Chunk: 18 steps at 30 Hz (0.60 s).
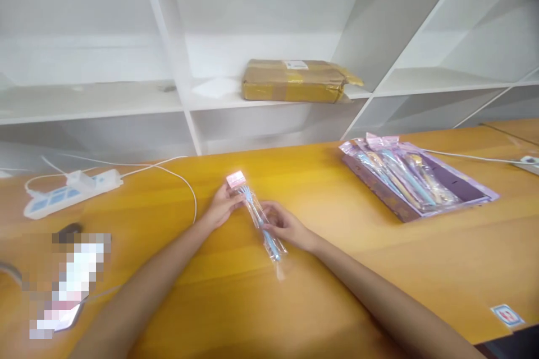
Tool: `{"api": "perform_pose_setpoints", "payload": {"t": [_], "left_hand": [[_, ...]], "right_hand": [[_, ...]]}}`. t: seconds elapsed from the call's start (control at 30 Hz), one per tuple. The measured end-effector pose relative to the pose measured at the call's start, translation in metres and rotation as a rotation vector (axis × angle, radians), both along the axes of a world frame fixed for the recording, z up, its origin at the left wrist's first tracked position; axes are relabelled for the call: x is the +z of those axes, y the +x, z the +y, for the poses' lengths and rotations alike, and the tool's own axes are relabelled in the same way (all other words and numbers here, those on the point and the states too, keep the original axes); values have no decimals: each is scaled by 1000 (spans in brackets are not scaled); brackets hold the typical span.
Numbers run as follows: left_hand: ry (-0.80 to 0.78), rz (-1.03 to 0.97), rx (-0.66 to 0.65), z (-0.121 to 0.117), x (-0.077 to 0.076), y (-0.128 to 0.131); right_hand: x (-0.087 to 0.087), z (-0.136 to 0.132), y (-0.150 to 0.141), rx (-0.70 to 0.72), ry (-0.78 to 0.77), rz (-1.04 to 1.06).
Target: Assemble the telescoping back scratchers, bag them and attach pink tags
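Note:
A slim light-blue stick-like item in a clear plastic packet (272,242) with a pinkish header card is held over the table, slanting from upper left to lower right. What exactly the item is, I cannot make out; its upper end looks pronged. My left hand (223,206) pinches the packet's left edge just below the header. Around the middle of the packet, my right hand (284,224) has thumb and fingers closed. The lower end sticks out free below my right hand.
At the right, a purple open box (467,193) holds several similar packets (404,174). A white power strip (73,193) with cables lies at the left, above a pixelated phone-like object (71,286). A taped cardboard parcel (295,81) rests on the white shelf (143,95). A sticker (507,315) marks the near right.

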State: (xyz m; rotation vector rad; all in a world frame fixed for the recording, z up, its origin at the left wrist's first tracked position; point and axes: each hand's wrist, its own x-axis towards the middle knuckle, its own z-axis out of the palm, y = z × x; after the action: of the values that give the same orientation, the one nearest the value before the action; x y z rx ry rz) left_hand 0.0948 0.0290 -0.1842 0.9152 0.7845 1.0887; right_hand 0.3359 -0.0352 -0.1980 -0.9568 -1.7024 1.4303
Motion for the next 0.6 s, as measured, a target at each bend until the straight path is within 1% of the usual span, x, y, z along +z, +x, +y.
{"api": "perform_pose_setpoints", "payload": {"t": [0.1, 0.3, 0.4, 0.5, 0.6], "left_hand": [[-11, -15, -16, 1, 0, 0], [-47, -43, -40, 6, -7, -9], [-71, -37, -63, 9, -8, -13], [-94, -23, -97, 9, -7, -12], [-97, -6, -127, 7, -7, -10]], "right_hand": [[-2, -12, -2, -15, -1, -30], [4, -15, -9, -78, 25, -180], [3, -17, -8, -68, 43, -195], [3, -19, -7, -92, 71, -204], [6, -18, -8, -99, 54, -178]]}}
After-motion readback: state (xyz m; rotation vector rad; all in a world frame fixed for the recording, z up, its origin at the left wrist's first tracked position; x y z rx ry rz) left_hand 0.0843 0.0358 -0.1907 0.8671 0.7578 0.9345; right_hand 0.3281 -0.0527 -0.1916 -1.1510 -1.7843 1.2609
